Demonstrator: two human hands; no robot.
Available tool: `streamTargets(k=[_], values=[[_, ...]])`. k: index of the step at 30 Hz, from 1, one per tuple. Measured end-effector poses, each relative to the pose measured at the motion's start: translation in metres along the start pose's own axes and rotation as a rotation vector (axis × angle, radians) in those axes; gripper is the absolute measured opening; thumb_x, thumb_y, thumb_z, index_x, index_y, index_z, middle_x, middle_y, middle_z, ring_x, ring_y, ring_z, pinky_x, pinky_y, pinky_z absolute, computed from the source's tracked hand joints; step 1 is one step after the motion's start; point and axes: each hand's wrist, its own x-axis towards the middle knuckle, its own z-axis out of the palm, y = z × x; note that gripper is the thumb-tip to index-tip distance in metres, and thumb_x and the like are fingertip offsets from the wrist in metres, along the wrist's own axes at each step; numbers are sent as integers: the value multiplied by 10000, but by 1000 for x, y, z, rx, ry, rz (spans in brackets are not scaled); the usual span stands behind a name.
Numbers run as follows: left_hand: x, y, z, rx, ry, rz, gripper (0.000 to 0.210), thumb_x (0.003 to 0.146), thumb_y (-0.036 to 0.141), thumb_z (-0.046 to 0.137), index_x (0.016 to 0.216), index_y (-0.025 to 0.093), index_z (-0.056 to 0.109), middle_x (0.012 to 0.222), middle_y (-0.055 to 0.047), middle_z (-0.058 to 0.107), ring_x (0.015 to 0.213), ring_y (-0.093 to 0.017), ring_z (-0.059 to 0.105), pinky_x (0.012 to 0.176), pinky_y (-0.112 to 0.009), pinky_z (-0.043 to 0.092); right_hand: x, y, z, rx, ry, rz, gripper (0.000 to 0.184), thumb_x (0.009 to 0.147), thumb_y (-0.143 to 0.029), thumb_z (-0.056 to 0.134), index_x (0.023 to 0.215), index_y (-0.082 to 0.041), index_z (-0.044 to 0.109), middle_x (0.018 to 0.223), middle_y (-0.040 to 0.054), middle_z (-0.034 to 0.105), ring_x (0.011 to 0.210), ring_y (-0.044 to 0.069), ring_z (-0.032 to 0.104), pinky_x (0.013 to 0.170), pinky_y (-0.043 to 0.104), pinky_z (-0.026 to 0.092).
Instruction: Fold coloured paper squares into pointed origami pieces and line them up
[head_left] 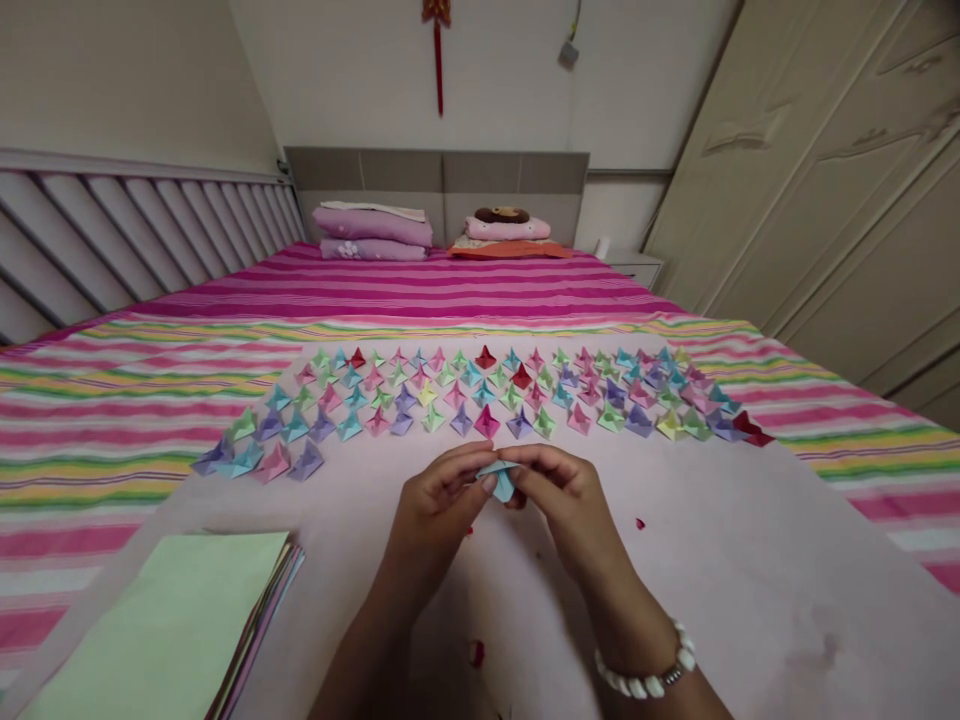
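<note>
Between my fingertips is a small folded piece of light blue paper (501, 482), held above the pale board. My left hand (441, 492) pinches its left side, thumb in front and fingers behind. On the other side my right hand (559, 490) grips it the same way, with a white bead bracelet on the wrist. The fingers partly cover the folds. Just beyond my hands stand rows of small folded paper boats in many colours, among them a magenta boat (487, 421) and a purple boat (519, 424).
A stack of coloured paper sheets (172, 610), pale green on top, lies at the front left. Small red scraps (640, 523) are scattered on the pale board (750, 560). Striped bedding (840, 440) surrounds it. Folded quilts (375, 225) sit at the headboard.
</note>
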Motion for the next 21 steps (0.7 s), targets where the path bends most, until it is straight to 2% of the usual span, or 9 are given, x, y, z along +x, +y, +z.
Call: streamTargets(k=[4, 6, 8, 11, 15, 18, 21], values=[[-1, 0, 1, -31, -21, -19, 204, 707, 239, 768, 908, 208, 778, 1135, -85, 718, 979, -222, 680, 890, -347, 550, 1, 4, -4, 57, -27, 19, 145, 712, -258, 726, 831, -196, 781, 587, 4, 678, 532, 131, 581, 587, 278, 470], [-1, 1, 1, -70, -67, -36, 287, 647, 204, 809, 931, 217, 771, 1136, -78, 713, 885, -206, 694, 821, -345, 576, 2, 6, -5, 98, -37, 30, 149, 716, -261, 728, 839, -197, 783, 594, 7, 678, 535, 127, 568, 584, 273, 458], [-1, 2, 1, -80, -81, -17, 332, 599, 157, 828, 920, 221, 773, 1121, -71, 715, 878, -207, 695, 805, -336, 580, 2, 6, -5, 126, -49, 47, 152, 710, -260, 733, 837, -195, 784, 594, 8, 674, 531, 125, 554, 576, 271, 447], [0, 4, 0, 39, -34, 22, 238, 657, 158, 782, 886, 221, 784, 1023, -58, 741, 893, -206, 690, 795, -295, 563, 1, 2, -4, 128, -85, 64, 174, 722, -281, 732, 860, -189, 784, 563, 5, 649, 539, 136, 551, 583, 279, 441], [-1, 7, -1, 195, 11, 48, 126, 740, 227, 733, 854, 227, 786, 825, -32, 744, 737, -167, 656, 626, -235, 505, 0, -3, -3, 100, -143, 54, 199, 767, -341, 715, 883, -193, 782, 609, 5, 633, 536, 126, 530, 551, 268, 414], [-1, 7, -2, 209, 31, 102, 71, 766, 237, 718, 806, 225, 775, 784, -18, 719, 712, -146, 617, 629, -229, 472, 0, -1, -2, 71, -155, 30, 210, 740, -342, 752, 901, -209, 777, 655, -5, 626, 517, 101, 478, 505, 244, 375], [-1, 6, -1, 135, 27, 120, 51, 772, 241, 715, 763, 212, 756, 777, -15, 703, 741, -150, 616, 675, -241, 476, 0, 3, -1, 15, -107, 3, 194, 701, -336, 787, 848, -211, 773, 600, -20, 595, 501, 94, 417, 474, 231, 334]])
